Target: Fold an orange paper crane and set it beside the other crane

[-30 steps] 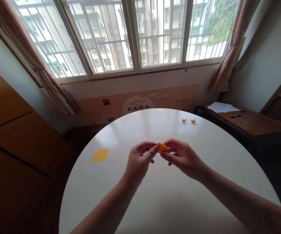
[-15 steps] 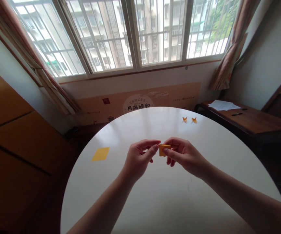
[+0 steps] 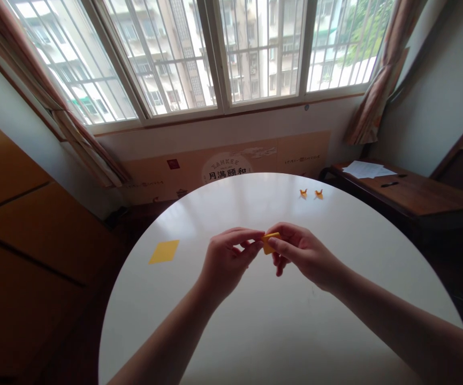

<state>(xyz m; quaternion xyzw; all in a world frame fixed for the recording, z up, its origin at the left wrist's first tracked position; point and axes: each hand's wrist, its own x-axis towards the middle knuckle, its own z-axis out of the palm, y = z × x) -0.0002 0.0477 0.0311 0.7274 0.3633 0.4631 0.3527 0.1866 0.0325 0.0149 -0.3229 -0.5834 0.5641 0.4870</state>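
Observation:
A small folded piece of yellow paper (image 3: 270,244) is held above the white table, between my two hands. My right hand (image 3: 301,251) pinches it, thumb across its near face and fingers behind. From the other side, my left hand (image 3: 231,256) closes thumb and forefinger on its left edge. Part of the paper is hidden by my fingertips. A flat yellow paper sheet (image 3: 164,252) lies on the table to the left. Two small folded paper birds, one left (image 3: 303,194) and one right (image 3: 318,194), stand near the far edge.
The round white table (image 3: 255,331) fills the space before me. At the right stands a brown wooden desk (image 3: 424,192) with white papers (image 3: 367,169) on it. Beyond are a barred window and a long printed box panel (image 3: 146,166); a wooden cabinet (image 3: 10,235) is at the left.
The folded paper has tilted, its right side rising, and its left edge now meets my left fingertips. Both hands stay in nearly the same place. The view has shifted slightly.

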